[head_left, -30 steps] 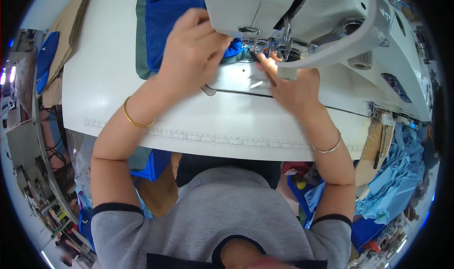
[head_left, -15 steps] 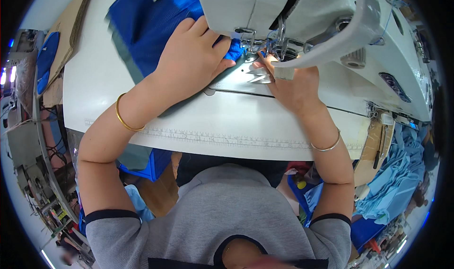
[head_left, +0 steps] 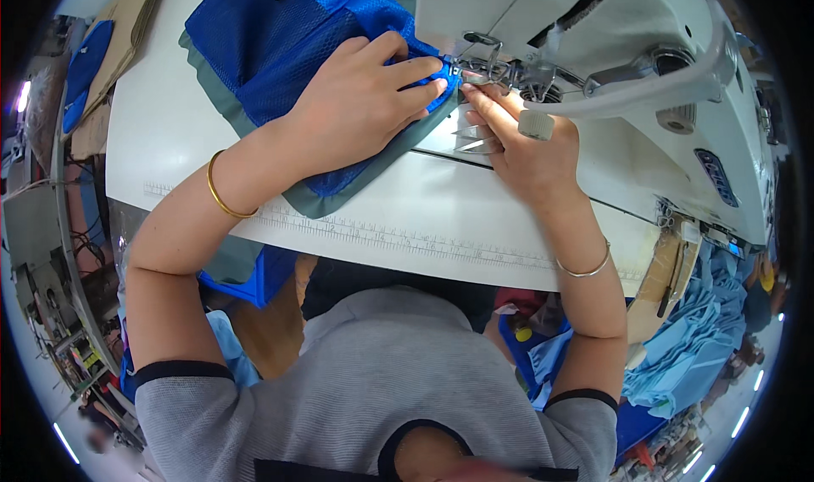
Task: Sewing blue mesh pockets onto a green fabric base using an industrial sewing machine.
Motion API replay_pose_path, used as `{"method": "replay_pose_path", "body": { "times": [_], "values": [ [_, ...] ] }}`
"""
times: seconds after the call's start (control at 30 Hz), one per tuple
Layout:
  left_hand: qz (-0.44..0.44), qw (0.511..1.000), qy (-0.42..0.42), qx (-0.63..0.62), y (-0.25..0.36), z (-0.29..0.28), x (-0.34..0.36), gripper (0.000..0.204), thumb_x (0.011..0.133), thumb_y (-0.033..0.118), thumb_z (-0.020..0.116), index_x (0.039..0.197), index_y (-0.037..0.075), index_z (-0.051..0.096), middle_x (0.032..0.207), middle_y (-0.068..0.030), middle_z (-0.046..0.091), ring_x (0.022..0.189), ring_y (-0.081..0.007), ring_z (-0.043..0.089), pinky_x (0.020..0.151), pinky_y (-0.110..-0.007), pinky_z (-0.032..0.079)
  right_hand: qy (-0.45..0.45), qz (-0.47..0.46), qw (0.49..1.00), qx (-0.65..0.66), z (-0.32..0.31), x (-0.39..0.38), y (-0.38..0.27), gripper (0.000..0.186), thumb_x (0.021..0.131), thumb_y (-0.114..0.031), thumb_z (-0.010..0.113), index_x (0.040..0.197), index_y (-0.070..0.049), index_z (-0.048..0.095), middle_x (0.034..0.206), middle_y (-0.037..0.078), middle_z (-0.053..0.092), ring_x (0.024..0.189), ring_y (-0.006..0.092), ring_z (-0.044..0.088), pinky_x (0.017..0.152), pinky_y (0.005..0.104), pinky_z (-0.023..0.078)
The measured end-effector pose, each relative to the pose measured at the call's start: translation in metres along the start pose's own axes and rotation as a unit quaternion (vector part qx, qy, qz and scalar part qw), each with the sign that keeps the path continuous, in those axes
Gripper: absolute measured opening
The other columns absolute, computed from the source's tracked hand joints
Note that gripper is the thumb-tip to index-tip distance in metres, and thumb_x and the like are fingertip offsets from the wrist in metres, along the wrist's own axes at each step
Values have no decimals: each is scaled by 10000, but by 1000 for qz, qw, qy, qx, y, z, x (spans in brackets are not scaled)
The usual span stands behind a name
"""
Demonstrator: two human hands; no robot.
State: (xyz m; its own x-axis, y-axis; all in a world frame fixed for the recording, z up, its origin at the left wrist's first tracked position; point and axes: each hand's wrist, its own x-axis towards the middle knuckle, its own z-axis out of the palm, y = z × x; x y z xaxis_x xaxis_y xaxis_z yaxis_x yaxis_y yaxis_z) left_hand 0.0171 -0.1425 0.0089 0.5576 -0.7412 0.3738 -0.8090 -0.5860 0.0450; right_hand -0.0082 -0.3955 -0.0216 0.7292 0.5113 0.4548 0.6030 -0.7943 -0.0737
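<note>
A blue mesh fabric piece [head_left: 270, 54] with a grey-green border [head_left: 352, 189] lies on the sewing table, its edge reaching the presser foot area [head_left: 506, 73] of a white sewing machine [head_left: 644, 33]. My left hand [head_left: 352, 113] rests over the fabric, thumb and forefinger closed on its bright blue edge beside the foot. Silver thread snips [head_left: 476, 140] stick out from under my right hand [head_left: 536, 151], which is closed round them. Its forefinger reaches to the fabric edge under the lit needle area. The snips' handle is hidden by the palm.
A printed ruler strip [head_left: 381, 232] runs along the front of the white table [head_left: 170, 143]. Cardboard [head_left: 127, 41] with blue pieces stands at the left. Light-blue cloth [head_left: 687, 338] is heaped at the right. A blue bin [head_left: 263, 278] sits below the table edge.
The left hand and the fabric have shifted a little to the right, and the left fingers now meet at the fabric edge. The right forefinger has straightened toward it. The view has tilted slightly.
</note>
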Motion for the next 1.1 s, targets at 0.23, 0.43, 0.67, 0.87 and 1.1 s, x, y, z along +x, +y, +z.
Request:
{"method": "replay_pose_path", "body": {
  "times": [0.23,0.43,0.67,0.87,1.1],
  "values": [
    [-3,1000,18,0,-1,2,0,263,879,237,748,1121,133,753,1192,-2,691,1087,-229,596,893,-375,500,-60,25,998,7,-1,-2,0,297,881,-147,764,1177,-168,766,1166,2,757,796,180,737,643,293,569],
    [-14,1000,-22,0,-1,0,0,301,885,234,760,1173,148,750,1255,-21,688,1150,-241,605,935,-394,513,16,10,1000,25,0,4,-3,86,879,-261,773,925,-189,765,633,39,636,563,239,611,496,375,481],
    [-11,1000,-7,14,-3,2,2,296,894,237,751,1174,144,759,1252,-23,689,1167,-242,604,933,-391,515,21,16,1000,17,0,5,-5,98,877,-235,769,967,-195,773,663,50,657,569,243,623,516,375,496],
    [-10,1000,-10,15,-2,3,1,311,872,232,762,1169,136,757,1197,-34,697,1147,-234,607,912,-377,522,-22,31,999,2,-3,2,-4,217,882,-206,759,1099,-202,756,936,-1,703,712,202,674,612,337,529],
    [-54,998,-25,28,26,4,2,321,871,230,749,1139,54,733,1172,-70,673,1078,-245,592,843,-358,538,-13,-31,999,20,-9,2,-4,298,864,-157,772,1160,-196,777,1126,-33,762,746,178,700,652,288,553]
  ]
}}
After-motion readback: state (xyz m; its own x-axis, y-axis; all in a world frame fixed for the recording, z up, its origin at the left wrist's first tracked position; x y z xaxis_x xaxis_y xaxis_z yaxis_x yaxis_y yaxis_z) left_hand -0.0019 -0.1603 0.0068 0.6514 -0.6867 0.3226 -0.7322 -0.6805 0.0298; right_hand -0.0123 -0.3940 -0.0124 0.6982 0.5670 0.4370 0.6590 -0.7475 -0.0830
